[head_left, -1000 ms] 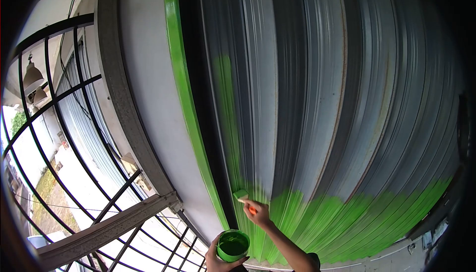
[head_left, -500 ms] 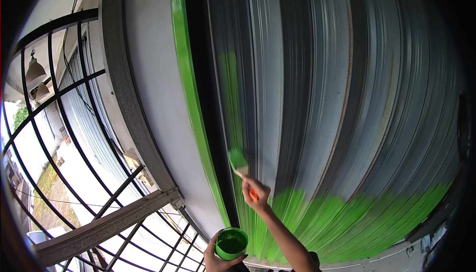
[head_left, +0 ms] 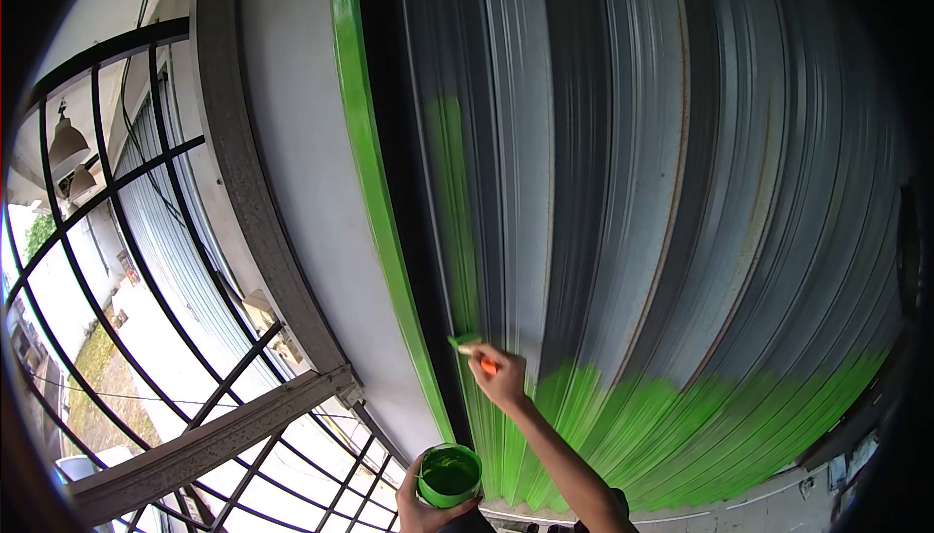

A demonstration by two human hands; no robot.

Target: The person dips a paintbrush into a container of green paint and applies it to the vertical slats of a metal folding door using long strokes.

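Note:
In my right hand (head_left: 500, 375) is a paintbrush (head_left: 467, 342) with an orange handle, its green bristles against the ribbed metal panel (head_left: 584, 193). A green painted strip (head_left: 453, 202) runs up the panel above the brush. The panel's lower part carries a wide band of green paint (head_left: 623, 436); higher up it is bare grey. Low in the view, my left hand (head_left: 413, 500) is wrapped round a paint tub (head_left: 449, 476) with green paint inside and green on its rim. The tub is tilted so that its opening faces me.
A green-painted edge strip (head_left: 367, 134) borders a pale wall section (head_left: 302, 144) left of the panel. Further left are a grey metal frame post (head_left: 258, 202) and black window bars (head_left: 112, 188), with hanging lamps (head_left: 68, 149) beyond. Several items lie at the lower right edge.
My right hand has brought the brush a little lower along the strip, and the brush has turned more sideways. The tub has barely moved.

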